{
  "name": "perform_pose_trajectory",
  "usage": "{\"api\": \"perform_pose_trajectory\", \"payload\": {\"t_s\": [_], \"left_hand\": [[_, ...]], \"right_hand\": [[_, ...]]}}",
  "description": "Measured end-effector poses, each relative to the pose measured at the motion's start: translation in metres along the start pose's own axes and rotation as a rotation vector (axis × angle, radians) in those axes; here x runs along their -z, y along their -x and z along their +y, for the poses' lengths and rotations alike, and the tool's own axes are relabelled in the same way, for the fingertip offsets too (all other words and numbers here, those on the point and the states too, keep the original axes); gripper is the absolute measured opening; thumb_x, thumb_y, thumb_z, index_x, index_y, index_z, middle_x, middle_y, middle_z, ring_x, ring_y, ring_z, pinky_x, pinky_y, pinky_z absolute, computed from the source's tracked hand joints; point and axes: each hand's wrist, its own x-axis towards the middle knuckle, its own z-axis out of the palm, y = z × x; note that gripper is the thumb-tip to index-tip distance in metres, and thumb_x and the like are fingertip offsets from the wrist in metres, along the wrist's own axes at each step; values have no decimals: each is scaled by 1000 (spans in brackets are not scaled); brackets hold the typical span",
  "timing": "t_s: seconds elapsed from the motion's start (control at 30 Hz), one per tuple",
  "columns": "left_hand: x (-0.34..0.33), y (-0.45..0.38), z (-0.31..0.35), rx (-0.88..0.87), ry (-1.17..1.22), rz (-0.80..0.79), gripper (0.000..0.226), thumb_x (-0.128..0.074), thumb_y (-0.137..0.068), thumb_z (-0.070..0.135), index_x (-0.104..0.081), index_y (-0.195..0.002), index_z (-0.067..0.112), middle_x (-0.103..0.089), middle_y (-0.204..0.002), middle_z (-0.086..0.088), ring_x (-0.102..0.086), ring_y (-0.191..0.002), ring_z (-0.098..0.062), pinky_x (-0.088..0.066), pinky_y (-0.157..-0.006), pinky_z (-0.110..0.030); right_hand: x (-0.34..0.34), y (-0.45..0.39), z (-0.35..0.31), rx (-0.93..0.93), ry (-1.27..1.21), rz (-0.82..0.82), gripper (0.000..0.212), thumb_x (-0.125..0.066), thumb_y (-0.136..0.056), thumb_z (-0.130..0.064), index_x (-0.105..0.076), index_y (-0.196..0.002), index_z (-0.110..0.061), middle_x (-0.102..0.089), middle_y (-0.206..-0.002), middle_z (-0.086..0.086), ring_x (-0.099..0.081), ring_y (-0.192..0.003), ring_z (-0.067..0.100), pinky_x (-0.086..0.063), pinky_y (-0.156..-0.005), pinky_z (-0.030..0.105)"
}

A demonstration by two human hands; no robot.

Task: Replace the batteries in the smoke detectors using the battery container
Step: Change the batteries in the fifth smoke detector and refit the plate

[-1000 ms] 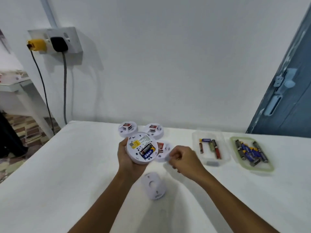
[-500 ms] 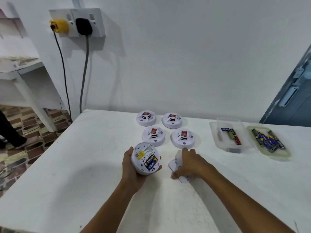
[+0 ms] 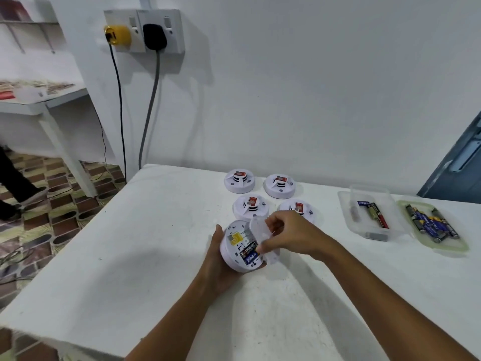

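Observation:
My left hand [image 3: 217,259] grips an open white smoke detector [image 3: 238,247] from below, its back facing me with two batteries [image 3: 249,252] seated in the compartment. My right hand [image 3: 289,234] holds the round white back cover [image 3: 263,238] on edge against the detector's right side. Several other smoke detectors [image 3: 250,207] lie face up in a block just beyond. At the right, a clear battery container [image 3: 348,212] holds a few batteries, and a greenish lid [image 3: 460,247] beside it carries several more.
The white table [image 3: 145,243] ends at a left edge over a patterned floor. A wall socket with a yellow and a black plug [image 3: 154,35] hangs cables down behind the table. A person's leg [image 3: 15,178] stands at the far left. A blue door is at right.
My right hand picked the back cover up off the table and brought it to the detector in my left hand. The view has shifted left and closer.

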Motion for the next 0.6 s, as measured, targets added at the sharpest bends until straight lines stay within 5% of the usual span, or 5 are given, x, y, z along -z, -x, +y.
{"api": "perform_pose_trajectory", "payload": {"t_s": [0.13,0.3,0.43,0.5,0.6], "left_hand": [[4,-4,1,-24,-46,6,94,-78,-44,71,-71,-113,9,-66,-117,-22,-67,-101,-35,-57,-79,-49],[0,-4,0,-37,-1,73,84,-38,-67,77,-59,-114,11,-72,-103,-18,-72,-86,-33,-58,-70,-49],[6,-7,-2,-43,-4,58,83,-43,-62,72,-58,-118,13,-70,-107,-18,-71,-91,-34,-58,-72,-51],[10,-8,-3,-45,0,56,81,-44,-63,70,-57,-120,14,-70,-111,-17,-70,-95,-33,-58,-73,-51],[12,-9,-4,-69,-3,48,85,-49,-64,71,-54,-127,15,-67,-118,-16,-67,-103,-33,-55,-83,-52]], "right_hand": [[-16,5,-19,112,128,19,53,-90,-56,-27,-64,-100,-11,-65,-92,4,-61,-82,16,-54,-73,35],[-23,3,-24,160,207,54,55,-88,-60,-31,-65,-104,-8,-63,-99,8,-60,-90,22,-53,-75,37],[-28,-1,-23,180,222,31,52,-87,-60,-34,-68,-102,-9,-66,-92,6,-62,-85,22,-52,-68,37],[-30,-1,-22,193,207,39,57,-86,-62,-33,-64,-112,-14,-62,-95,-3,-58,-87,16,-48,-65,26],[-32,-3,-19,236,185,49,77,-85,-65,-31,-52,-134,-21,-59,-117,-5,-52,-99,6,-47,-80,18]]}}
